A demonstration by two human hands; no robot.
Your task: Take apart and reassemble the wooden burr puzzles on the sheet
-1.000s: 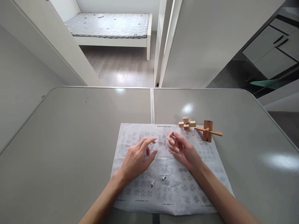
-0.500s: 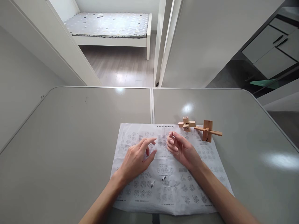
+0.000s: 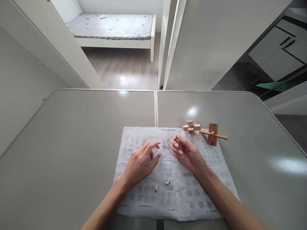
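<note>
My left hand (image 3: 141, 161) rests over the left half of a printed instruction sheet (image 3: 178, 199). Its fingers are apart and slightly bent, with nothing between thumb and forefinger. Facing it, my right hand (image 3: 188, 153) hovers or rests above the sheet's middle, fingers loosely curled together; no object shows in them. Beyond that hand, at the sheet's upper right edge, stands a light wooden interlocking puzzle (image 3: 191, 127) of crossed blocks. Right of it sits a browner wooden puzzle (image 3: 213, 134), a plate crossed by rods. Neither hand touches these two.
Under the sheet is a grey table (image 3: 72, 153) with a pale rim and a seam down its centre. The paper has small torn spots (image 3: 157, 188). Past the far edge are a doorway, a bed (image 3: 112, 28) with a patterned mattress, and white cabinets (image 3: 280, 48) at right.
</note>
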